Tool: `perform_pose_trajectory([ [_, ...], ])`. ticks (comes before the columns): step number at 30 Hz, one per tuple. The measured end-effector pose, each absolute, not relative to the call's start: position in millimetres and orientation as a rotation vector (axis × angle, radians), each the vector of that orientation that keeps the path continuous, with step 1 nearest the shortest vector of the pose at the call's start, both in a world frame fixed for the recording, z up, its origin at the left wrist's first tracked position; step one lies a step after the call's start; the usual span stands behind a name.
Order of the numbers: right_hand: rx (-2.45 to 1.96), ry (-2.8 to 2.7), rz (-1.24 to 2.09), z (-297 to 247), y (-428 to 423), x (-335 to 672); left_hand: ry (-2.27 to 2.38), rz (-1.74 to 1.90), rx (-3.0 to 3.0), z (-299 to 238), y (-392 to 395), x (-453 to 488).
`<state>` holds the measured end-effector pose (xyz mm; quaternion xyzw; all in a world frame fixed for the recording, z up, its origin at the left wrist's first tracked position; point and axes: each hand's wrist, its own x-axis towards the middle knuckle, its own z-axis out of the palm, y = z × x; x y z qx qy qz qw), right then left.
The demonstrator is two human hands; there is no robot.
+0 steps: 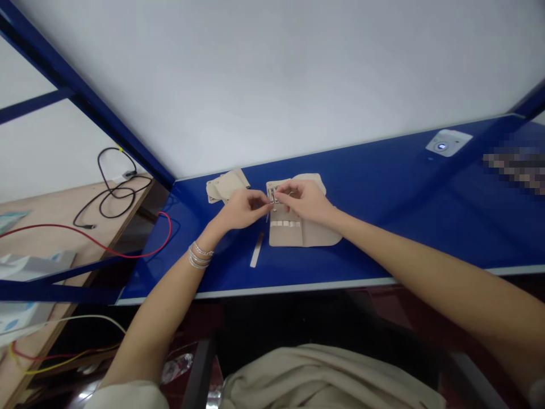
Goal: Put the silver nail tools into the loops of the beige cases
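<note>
A beige fold-out manicure case point(321, 236) lies spread on the blue table, with a row of pale elastic loops point(285, 224) across its lower part. My right hand point(309, 199) reaches over its upper half, thumb and fingers pinched by small metal tools point(273, 195) at the upper left corner. From the left, my left hand point(244, 209) meets them there, thumb and forefinger closed at the same spot. What each pinch holds is too small to make out. Below my left hand, a thin nail file point(256, 251) rests on the table.
Several folded beige pieces point(229, 184) lie at the back left. A white device with a lit round display point(449, 142) stands far right. On the wooden bench at left are a black cable point(113, 196) and a red cable point(102, 244), which loops over the table's edge.
</note>
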<state>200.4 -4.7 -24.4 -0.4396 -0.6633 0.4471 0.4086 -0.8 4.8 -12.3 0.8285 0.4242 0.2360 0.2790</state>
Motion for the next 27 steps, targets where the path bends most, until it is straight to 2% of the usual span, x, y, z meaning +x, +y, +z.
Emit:
perform_pose_trajectory([
  [5,-1.120,-1.772,1.041,-28,0,205,1.382,0.376,2.438,-10,10,-9],
  [9,-0.953,-2.073,0.859,-27,-8,203,1.472,0.262,2.505,-10,9,-8],
  [13,-0.645,-2.408,0.601,-28,-24,194,1.515,0.274,2.493,-9,9,-7],
  [16,-0.519,-2.560,0.567,-31,-32,190,1.498,0.290,2.472,-8,10,-8],
  [20,-0.514,-2.640,0.529,-32,-35,190,1.480,0.292,2.439,-8,10,-6],
  [27,-0.531,-2.759,0.146,-37,-37,186,1.483,0.314,2.396,-8,8,-4],
])
